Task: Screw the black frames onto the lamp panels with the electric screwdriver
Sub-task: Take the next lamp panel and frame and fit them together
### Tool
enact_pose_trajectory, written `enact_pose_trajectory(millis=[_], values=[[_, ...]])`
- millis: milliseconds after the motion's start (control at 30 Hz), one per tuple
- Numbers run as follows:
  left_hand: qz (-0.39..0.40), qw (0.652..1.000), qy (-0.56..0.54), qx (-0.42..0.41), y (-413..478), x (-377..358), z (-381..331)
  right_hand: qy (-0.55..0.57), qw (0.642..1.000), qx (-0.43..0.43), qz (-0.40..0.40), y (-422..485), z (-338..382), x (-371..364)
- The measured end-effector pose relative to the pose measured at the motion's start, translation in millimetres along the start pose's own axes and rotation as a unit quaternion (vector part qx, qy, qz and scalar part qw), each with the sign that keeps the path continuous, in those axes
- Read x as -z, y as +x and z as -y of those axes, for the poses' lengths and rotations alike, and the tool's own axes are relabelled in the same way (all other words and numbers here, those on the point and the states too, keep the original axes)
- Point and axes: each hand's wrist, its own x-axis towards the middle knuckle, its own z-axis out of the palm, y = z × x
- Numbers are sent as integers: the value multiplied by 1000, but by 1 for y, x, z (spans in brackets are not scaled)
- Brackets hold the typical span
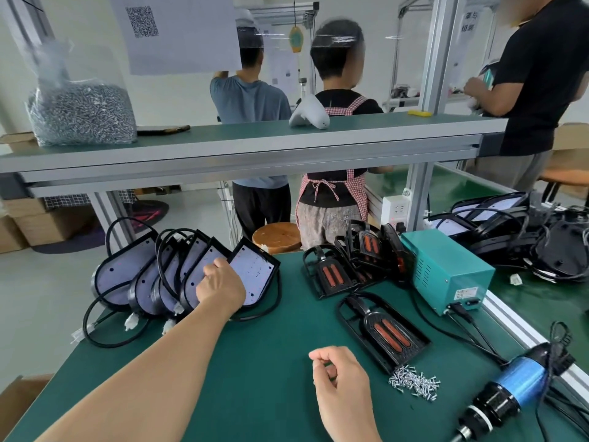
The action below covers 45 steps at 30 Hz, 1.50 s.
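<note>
Left hand (220,282): reaches out to the far-left part of the counter (255,362), fingers curled over the top edge of one lamp panel (192,283), gripping it.
Right hand (338,378): hovers low over the near counter, fingers curled in toward the thumb. Can't tell if anything small is pinched.
Lamp panels (121,272): row leaning and overlapping on the left of the counter, white faces up, black cables looping around them. Gripped one is second from the right, and the rightmost panel (255,272) is just beside the left hand.
Black frame (382,330): single one lying flat mid-counter, orange-red slots showing, between the right hand and the power box.
Frame stack (350,260): more black frames piled and leaning behind it, against the power box.
Screws (414,382): loose silver pile touching the near corner of the flat frame, just right of the right hand.
Electric screwdriver (510,387): blue and black body, lying at the right near edge of the counter, apart from both hands, cable at its rear.
Power box (446,269): teal, right side of the counter, cables plugged into its front.
Shelf (255,145): above the counter, carrying a clear bag of screws (79,113) at its left.
Background: three people standing beyond the shelf.
</note>
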Motion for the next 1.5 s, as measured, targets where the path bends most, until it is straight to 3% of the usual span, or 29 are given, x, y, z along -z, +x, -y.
enact_pose_trajectory(millis=[333,600,867,1067,1333,1500], values=[[87,986,-142,3,-59,-15,-6,23,1000,10,-5,-1,3,3],[147,971,-189,-15,-112,-10,9,11,999,43,-11,-2,5,3],[197,956,-215,0,-154,-9,30,-152,985,78,37,0,-1,-2],[206,954,-216,11,-166,-7,50,-398,904,113,106,3,-3,-11],[217,930,-296,23,-164,-3,68,-339,933,47,116,62,25,-26],[155,937,-311,27,-168,-13,74,-414,901,9,131,83,40,-55]])
